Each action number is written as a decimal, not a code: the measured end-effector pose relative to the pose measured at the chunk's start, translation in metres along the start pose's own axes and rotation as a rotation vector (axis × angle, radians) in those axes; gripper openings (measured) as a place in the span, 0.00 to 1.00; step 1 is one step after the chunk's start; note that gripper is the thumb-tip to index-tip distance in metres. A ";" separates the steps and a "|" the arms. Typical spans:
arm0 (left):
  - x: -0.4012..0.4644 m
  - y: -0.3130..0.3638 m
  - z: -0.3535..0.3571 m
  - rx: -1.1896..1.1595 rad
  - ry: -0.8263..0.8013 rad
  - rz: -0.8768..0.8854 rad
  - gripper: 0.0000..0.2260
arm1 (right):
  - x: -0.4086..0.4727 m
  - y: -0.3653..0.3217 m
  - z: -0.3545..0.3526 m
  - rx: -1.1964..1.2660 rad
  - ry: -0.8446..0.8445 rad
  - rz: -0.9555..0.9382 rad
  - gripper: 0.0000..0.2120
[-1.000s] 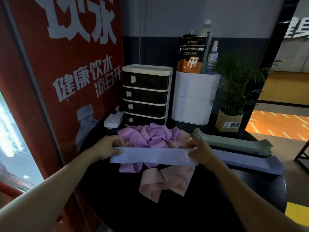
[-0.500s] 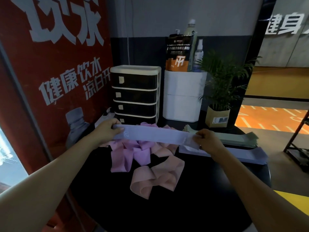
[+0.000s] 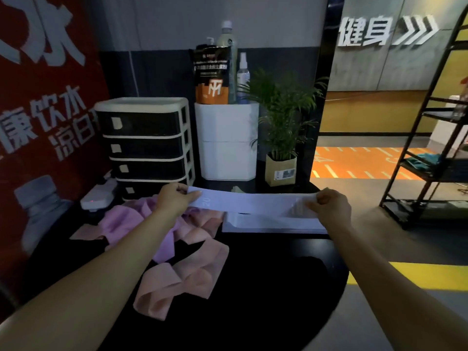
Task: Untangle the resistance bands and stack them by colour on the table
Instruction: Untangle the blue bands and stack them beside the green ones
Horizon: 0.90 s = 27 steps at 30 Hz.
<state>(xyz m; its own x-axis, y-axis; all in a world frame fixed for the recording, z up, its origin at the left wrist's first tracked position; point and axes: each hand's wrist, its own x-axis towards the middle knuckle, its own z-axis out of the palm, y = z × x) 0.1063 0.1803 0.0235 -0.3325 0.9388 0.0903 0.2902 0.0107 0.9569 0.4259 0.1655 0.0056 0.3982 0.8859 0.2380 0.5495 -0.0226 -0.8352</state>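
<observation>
I hold a pale lavender band [image 3: 253, 201] stretched flat between both hands, just above a stack of like-coloured bands [image 3: 273, 222] at the table's right. My left hand [image 3: 174, 196] pinches its left end, marked "20". My right hand [image 3: 329, 207] pinches the right end. To the left lies a tangle of purple bands [image 3: 121, 221] and pink bands [image 3: 182, 277] on the black round table [image 3: 266, 287]. A corner of a green band [image 3: 236, 189] peeks out behind the lavender one.
Along the back stand a drawer unit [image 3: 144, 145], a white bin [image 3: 228, 143] holding a pouch and bottles, and a potted plant [image 3: 281, 171]. A white power strip [image 3: 98, 196] lies at the left. A black shelf rack [image 3: 430, 158] stands on the floor to the right.
Both hands have carried the lavender band rightward, from over the tangle to above the lavender stack. The view has turned right.
</observation>
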 end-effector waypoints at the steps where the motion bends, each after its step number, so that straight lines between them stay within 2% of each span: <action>1: 0.001 0.000 0.011 -0.014 -0.001 -0.011 0.07 | 0.003 0.005 -0.004 -0.015 0.023 0.003 0.11; 9: 0.002 -0.017 0.070 0.236 -0.067 0.105 0.07 | 0.024 0.043 -0.023 -0.077 0.069 0.043 0.09; 17: 0.000 -0.031 0.085 0.381 -0.099 0.206 0.08 | 0.034 0.060 -0.016 -0.183 0.035 0.038 0.04; 21: -0.004 -0.033 0.087 0.472 -0.088 0.187 0.11 | 0.035 0.069 -0.008 -0.280 0.038 0.017 0.03; 27: -0.005 -0.036 0.089 0.482 -0.094 0.194 0.11 | 0.030 0.070 -0.002 -0.456 0.066 -0.070 0.10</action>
<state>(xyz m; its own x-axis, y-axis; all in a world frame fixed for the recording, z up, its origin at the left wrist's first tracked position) 0.1777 0.2057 -0.0359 -0.1566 0.9658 0.2067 0.7254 -0.0295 0.6877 0.4779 0.1897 -0.0446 0.3865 0.8614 0.3296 0.8375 -0.1782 -0.5165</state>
